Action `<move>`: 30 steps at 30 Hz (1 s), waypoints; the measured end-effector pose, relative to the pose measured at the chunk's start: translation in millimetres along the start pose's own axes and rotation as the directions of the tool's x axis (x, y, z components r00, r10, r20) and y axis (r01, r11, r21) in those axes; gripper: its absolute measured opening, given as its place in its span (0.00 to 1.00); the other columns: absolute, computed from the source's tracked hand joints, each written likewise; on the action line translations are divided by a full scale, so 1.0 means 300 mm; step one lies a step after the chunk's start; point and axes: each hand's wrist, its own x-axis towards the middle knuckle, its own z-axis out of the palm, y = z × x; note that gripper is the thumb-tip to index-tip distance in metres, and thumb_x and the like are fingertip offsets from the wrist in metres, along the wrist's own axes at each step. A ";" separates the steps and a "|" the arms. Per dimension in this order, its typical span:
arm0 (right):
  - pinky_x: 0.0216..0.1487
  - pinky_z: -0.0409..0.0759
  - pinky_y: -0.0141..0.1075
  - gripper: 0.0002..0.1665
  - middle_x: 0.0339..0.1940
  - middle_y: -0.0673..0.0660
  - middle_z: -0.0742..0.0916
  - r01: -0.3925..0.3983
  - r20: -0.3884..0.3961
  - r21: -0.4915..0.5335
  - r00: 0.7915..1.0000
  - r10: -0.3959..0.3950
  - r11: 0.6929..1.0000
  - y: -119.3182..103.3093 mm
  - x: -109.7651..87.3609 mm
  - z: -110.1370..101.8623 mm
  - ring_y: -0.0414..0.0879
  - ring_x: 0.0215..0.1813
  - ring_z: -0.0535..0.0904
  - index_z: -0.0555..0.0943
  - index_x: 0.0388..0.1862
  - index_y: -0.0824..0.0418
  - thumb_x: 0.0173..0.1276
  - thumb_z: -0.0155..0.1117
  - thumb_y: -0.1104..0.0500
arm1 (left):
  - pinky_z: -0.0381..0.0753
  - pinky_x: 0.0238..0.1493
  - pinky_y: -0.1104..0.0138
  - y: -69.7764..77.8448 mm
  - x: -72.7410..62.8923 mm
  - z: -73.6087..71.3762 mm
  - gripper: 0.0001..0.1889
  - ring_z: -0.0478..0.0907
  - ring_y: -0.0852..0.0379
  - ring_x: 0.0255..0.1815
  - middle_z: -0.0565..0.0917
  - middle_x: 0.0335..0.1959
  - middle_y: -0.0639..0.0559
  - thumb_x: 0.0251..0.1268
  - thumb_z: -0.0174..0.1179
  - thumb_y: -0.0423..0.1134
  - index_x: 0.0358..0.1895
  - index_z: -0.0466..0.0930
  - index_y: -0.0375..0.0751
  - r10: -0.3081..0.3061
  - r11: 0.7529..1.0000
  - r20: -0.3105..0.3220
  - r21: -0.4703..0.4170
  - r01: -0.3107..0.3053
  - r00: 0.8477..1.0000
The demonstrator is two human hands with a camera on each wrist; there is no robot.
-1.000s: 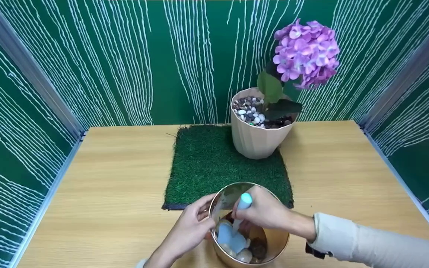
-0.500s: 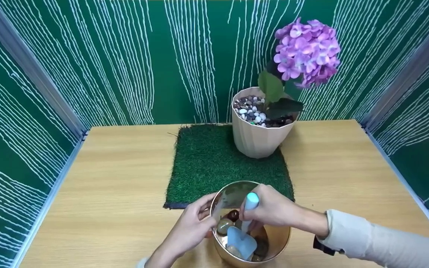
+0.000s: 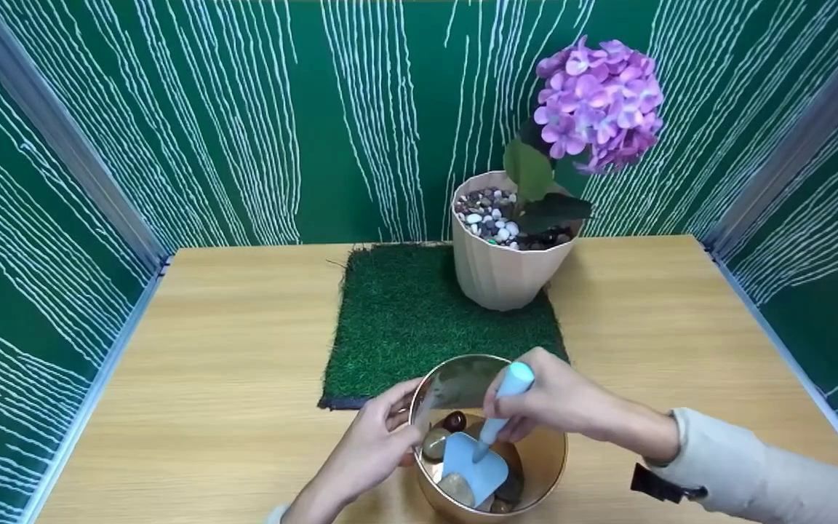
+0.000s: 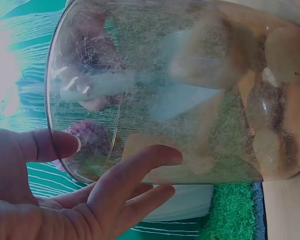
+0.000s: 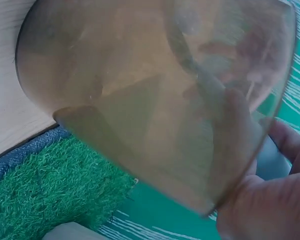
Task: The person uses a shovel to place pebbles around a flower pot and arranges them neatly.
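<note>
An amber see-through glass jar [image 3: 551, 458] stands at the table's front, mouth up, with several polished stones [image 3: 436, 442] inside. My left hand [image 3: 374, 445] holds its left side, with the thumb at the rim in the left wrist view and the other fingers along the outer wall [image 4: 190, 172]. In my right hand [image 3: 561, 399] is a light blue shovel [image 3: 466, 463], gripped by its handle, which slants up out of the jar. Its flat blade lies down among the stones, with a pale stone [image 3: 455, 488] at its lower edge. A dark red-brown stone [image 3: 455, 421] sits behind the blade.
Behind the jar lies a square of artificial grass [image 3: 404, 327]. At its back right corner a cream pot [image 3: 499, 280] of pebbles holds a purple hydrangea [image 3: 599, 105]. Green walls [image 3: 230, 131] with white lines enclose the wooden table [image 3: 230, 327] on three sides.
My right hand has shifted right, tilting the shovel's handle that way. The blade has slid right from the jar's left side, uncovering stones there. The left hand and jar have stayed put.
</note>
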 end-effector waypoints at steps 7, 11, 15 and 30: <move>0.39 0.91 0.43 0.11 0.35 0.63 0.91 -0.015 0.011 0.126 1.000 0.014 0.992 -0.002 -0.027 -0.047 0.48 0.34 0.91 0.84 0.43 0.79 0.70 0.63 0.68 | 0.89 0.50 0.56 -0.004 0.002 0.000 0.36 0.77 0.38 0.69 0.77 0.70 0.32 0.62 0.55 0.24 0.78 0.65 0.30 0.024 1.000 -0.003 0.002 -0.024 1.000; 0.39 0.91 0.42 0.11 0.34 0.61 0.91 -0.018 0.006 0.168 1.000 0.017 0.986 -0.002 -0.037 -0.062 0.48 0.35 0.92 0.85 0.43 0.78 0.70 0.64 0.67 | 0.91 0.39 0.55 -0.010 0.005 -0.001 0.37 0.81 0.45 0.63 0.77 0.70 0.33 0.62 0.54 0.24 0.79 0.64 0.31 -0.004 1.000 -0.005 -0.017 0.004 1.000; 0.39 0.91 0.41 0.10 0.33 0.60 0.91 -0.012 0.007 0.193 1.000 0.011 0.981 0.002 -0.041 -0.066 0.48 0.36 0.92 0.86 0.41 0.75 0.70 0.63 0.67 | 0.89 0.35 0.60 -0.009 0.006 -0.002 0.36 0.81 0.46 0.62 0.78 0.69 0.33 0.63 0.55 0.25 0.79 0.65 0.31 -0.001 1.000 -0.002 -0.009 0.001 1.000; 0.39 0.90 0.39 0.08 0.34 0.59 0.90 -0.035 0.005 0.233 0.999 0.035 0.972 0.030 -0.060 -0.087 0.47 0.35 0.92 0.86 0.41 0.70 0.72 0.61 0.67 | 0.91 0.41 0.56 -0.003 0.002 0.000 0.33 0.77 0.36 0.69 0.77 0.70 0.32 0.67 0.56 0.27 0.78 0.67 0.34 -0.003 1.000 -0.003 0.010 0.003 1.000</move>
